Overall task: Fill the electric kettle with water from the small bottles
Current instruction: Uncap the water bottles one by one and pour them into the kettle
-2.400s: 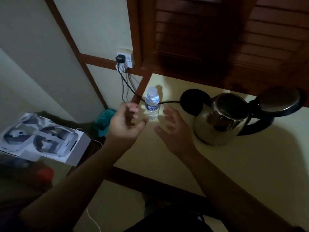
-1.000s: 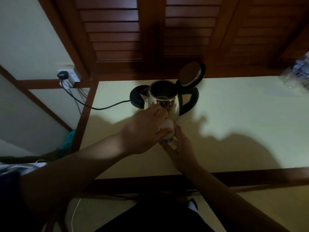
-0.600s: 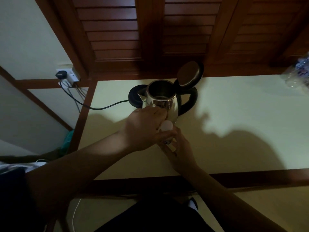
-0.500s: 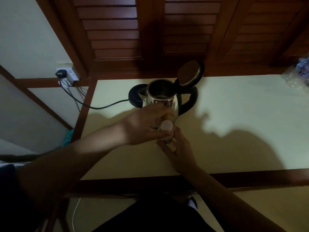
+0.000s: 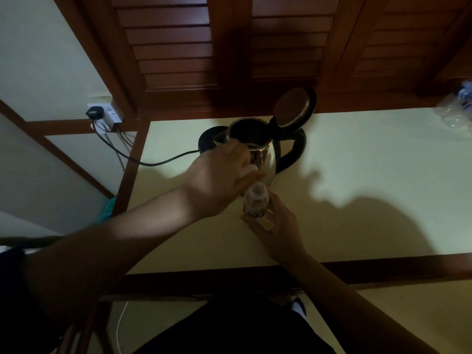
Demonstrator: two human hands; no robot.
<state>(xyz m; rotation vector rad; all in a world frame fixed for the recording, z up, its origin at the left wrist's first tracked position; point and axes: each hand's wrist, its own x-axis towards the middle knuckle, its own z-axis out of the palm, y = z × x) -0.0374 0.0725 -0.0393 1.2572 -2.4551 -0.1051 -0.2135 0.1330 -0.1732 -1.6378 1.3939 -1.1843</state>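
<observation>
A steel electric kettle [image 5: 267,157] stands on the pale table [image 5: 370,159] with its lid [image 5: 293,108] hinged up and its mouth open. Just in front of it, my right hand [image 5: 278,231] grips a small clear water bottle [image 5: 256,200] from below, holding it upright. The bottle's neck is uncovered. My left hand [image 5: 219,182] hovers above and left of the bottle, pinching a white cap [image 5: 247,170] between its fingertips, close to the kettle's wall.
The kettle's black base [image 5: 208,139] lies behind and left of it, its cord [image 5: 153,163] running to a wall socket [image 5: 102,116]. A plastic-wrapped pack of bottles [image 5: 457,108] sits at the far right. Wooden shutters back the table.
My left hand has come off the bottle's top with the white cap, moving up and left. The bottle's open neck now shows. My right hand keeps the bottle in place.
</observation>
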